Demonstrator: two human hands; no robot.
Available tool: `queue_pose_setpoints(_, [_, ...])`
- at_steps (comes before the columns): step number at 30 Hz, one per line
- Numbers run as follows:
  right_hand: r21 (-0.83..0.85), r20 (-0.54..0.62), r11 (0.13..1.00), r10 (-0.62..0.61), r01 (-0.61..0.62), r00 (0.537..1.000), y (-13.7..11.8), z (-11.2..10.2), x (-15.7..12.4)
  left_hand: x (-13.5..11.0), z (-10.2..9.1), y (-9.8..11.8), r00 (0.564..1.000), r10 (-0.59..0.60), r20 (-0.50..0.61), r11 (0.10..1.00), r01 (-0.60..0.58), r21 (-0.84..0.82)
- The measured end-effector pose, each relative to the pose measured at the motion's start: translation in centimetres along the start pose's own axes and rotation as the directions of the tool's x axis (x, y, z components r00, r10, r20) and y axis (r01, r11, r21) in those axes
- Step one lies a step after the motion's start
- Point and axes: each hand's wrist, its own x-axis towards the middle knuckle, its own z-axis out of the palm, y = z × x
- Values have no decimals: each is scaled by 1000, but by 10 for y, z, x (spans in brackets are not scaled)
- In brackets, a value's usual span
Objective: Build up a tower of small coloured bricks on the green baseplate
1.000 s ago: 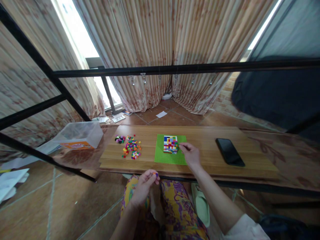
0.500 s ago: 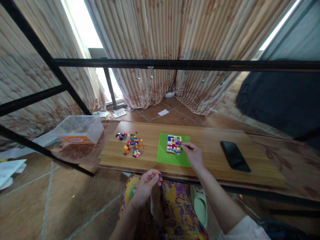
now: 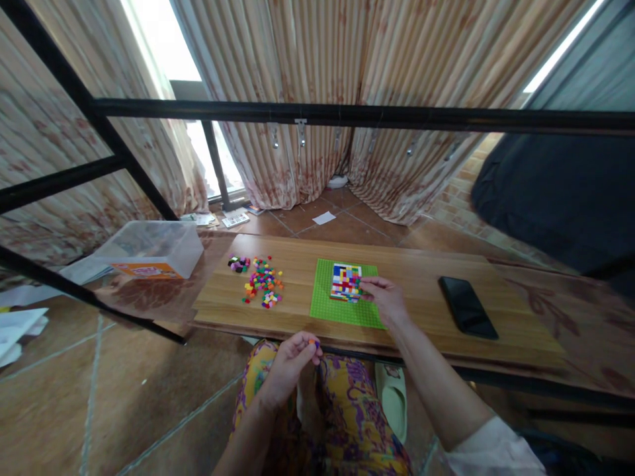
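A block built of small multicoloured building bricks (image 3: 344, 284) stands on a green baseplate (image 3: 325, 311). At the block's right edge is my right hand (image 3: 389, 301), thumb and index finger pinched together. Whatever lies between those fingertips is too small to make out. Over my lap, in front of the table edge, my left hand (image 3: 296, 360) is closed on small orange and purple building bricks (image 3: 313, 343). To the left on the table lies a scattered pile of loose bricks (image 3: 262, 281) in many colours, with a darker cluster (image 3: 239, 264) beside it.
The low wooden table (image 3: 417, 291) carries a black phone (image 3: 466, 307) on its right side. A clear plastic bin (image 3: 153, 248) with an orange label stands left of the table. A black metal bar (image 3: 317, 114) crosses beyond it, before the curtains (image 3: 297, 59).
The view has tilted slightly, so the table and bricks appear a little higher. My right hand's fingers have shifted a bit at the block's right edge. My left hand has hardly moved.
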Motion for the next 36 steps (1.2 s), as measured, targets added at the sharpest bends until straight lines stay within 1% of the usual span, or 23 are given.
queue_pose_setpoints(5, [36,-9,999,16,-16,1000,1,2,0,1,-1,-1,1000,-2,0,1000,2,14])
queue_pose_setpoints(10, [38,-24,999,-20,20,1000,1,4,-4,3,1,-2,1000,-7,-13,1000,7,12])
queue_pose_setpoints(14, [18,-39,998,-52,53,998,-1,-2,-10,0,1,-2,999,-11,-49,999,10,-31])
queue_pose_setpoints(17, [-16,-82,996,-89,88,993,-2,-8,-19,-3,-1,-3,997,-23,-75,997,17,-75])
queue_pose_setpoints(19, [-59,-85,993,-107,102,991,-2,-8,-31,-4,-2,-4,996,-22,-87,996,14,-87])
queue_pose_setpoints(21, [-117,-35,987,-113,108,993,2,-4,-50,-4,-1,-4,995,-8,-99,996,-1,-90])
queue_pose_setpoints(23, [-185,61,976,-107,116,992,9,4,-71,-4,-1,-5,995,8,-102,996,-17,-88])
queue_pose_setpoints(25, [-249,165,959,-98,138,981,16,15,-89,-3,0,-7,996,18,-88,995,-26,-95])
queue_pose_setpoints(27, [-308,264,934,-98,180,960,22,28,-98,-3,1,-8,998,22,-66,994,-29,-101])
queue_pose_setpoints(30, [-384,384,882,-116,272,916,24,51,-96,-3,0,-9,998,35,-47,993,-40,-113])
queue_pose_setpoints(36, [-494,566,728,-146,475,812,22,112,-66,-6,-4,-7,996,60,-60,989,-68,-133])
